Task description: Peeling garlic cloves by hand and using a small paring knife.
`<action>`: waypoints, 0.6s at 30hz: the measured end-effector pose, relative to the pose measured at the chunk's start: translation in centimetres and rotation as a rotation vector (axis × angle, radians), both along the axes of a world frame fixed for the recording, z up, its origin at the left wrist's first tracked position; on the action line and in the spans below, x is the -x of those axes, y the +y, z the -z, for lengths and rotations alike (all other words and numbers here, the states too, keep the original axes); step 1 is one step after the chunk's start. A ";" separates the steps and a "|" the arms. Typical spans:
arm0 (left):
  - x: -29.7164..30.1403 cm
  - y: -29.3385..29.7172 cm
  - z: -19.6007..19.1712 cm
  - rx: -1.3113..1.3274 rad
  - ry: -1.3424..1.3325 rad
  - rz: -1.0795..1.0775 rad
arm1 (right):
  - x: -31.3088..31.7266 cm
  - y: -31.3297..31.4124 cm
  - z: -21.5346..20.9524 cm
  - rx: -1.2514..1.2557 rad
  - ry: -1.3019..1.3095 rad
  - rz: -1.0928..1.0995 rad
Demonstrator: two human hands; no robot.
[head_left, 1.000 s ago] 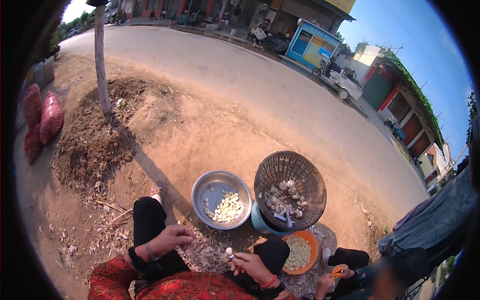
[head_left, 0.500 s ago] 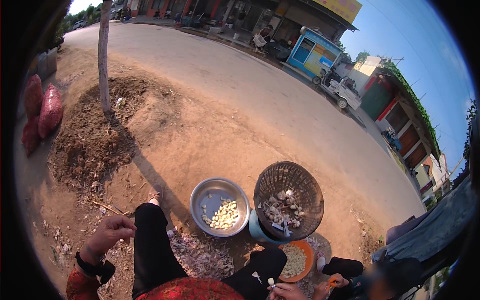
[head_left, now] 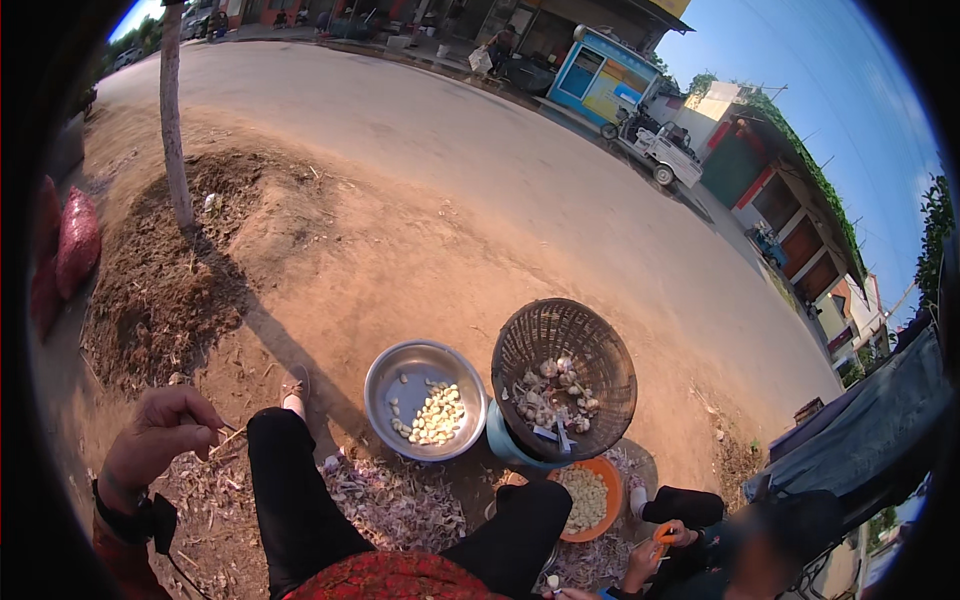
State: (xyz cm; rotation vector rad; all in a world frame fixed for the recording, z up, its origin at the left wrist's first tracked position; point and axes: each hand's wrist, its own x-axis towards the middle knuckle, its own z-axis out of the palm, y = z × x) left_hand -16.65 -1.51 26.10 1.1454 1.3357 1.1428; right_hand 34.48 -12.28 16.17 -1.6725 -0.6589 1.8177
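My left hand (head_left: 165,435) is raised out to the left, beyond my left knee. Its thumb and fingertips are pressed together; whatever is between them, if anything, is too small to make out. At the bottom edge only a little of my right hand (head_left: 573,594) shows, pinching a pale garlic clove (head_left: 553,581). In front of my knees stands a metal basin (head_left: 385,366) with peeled garlic cloves (head_left: 437,413) in it. Beside it, a dark woven basket (head_left: 522,330) with garlic bulbs and loose cloves (head_left: 553,392) rests on a light-blue bucket (head_left: 500,440).
An orange basin (head_left: 612,497) of peeled cloves sits right of my knee. Garlic skins (head_left: 395,505) litter the ground. A co-worker's hands (head_left: 650,560) hold something orange at the lower right. Red mesh sacks (head_left: 78,243) and a tree trunk (head_left: 173,120) stand at the left.
My left hand has moved outward to the left. My right hand, still with the clove, has dropped toward the bottom edge. The whole view has shifted slightly.
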 end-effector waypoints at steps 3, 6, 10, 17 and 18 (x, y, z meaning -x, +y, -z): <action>-1.6 2.1 -1.6 0.029 0.022 0.077 | 0.6 -0.5 -1.2 -0.050 -0.104 0.036; -2.5 -0.5 -4.8 0.066 0.103 0.086 | 0.1 -0.2 -0.2 -0.088 -0.071 -0.019; -4.2 5.3 0.3 0.107 -0.056 0.390 | 0.9 -3.0 0.4 -0.092 -0.161 0.119; -9.9 9.0 5.7 0.154 -0.008 0.836 | 3.4 -3.8 -0.2 -0.072 -0.158 0.346; -11.0 9.7 7.0 0.157 -0.015 0.908 | 3.9 -4.2 -0.3 -0.072 -0.160 0.351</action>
